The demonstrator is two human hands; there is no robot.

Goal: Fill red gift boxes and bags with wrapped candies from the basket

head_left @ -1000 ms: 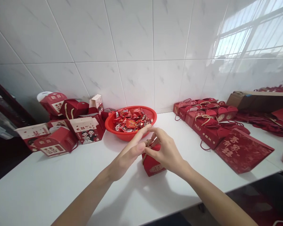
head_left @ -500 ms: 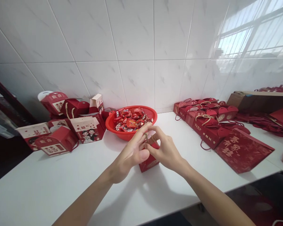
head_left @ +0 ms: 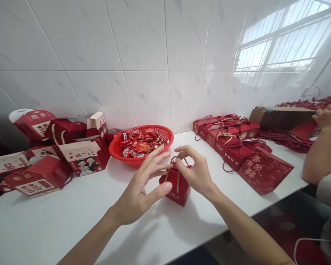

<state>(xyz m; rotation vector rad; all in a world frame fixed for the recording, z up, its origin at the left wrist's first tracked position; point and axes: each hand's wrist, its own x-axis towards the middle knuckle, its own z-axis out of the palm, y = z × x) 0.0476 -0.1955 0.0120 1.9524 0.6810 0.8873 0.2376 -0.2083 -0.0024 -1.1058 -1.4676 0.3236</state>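
A small red gift box (head_left: 175, 187) with a twine handle stands on the white counter (head_left: 57, 217), just in front of me. My right hand (head_left: 196, 173) pinches the twine loop at the top of the box. My left hand (head_left: 143, 189) hovers just left of the box with its fingers spread, holding nothing. Behind the box sits a red basin (head_left: 118, 150) full of wrapped red candies (head_left: 140, 143).
Larger red and cream gift boxes (head_left: 79, 156) lie at the left. Closed small red boxes (head_left: 228, 138) and a flat red bag (head_left: 264, 169) sit at the right. Another person's hand (head_left: 329, 116) reaches toward a cardboard box (head_left: 278, 116) at far right.
My left hand has let go of the twine and opened beside the box. My view has turned right, and another person's arm has come in at the right.
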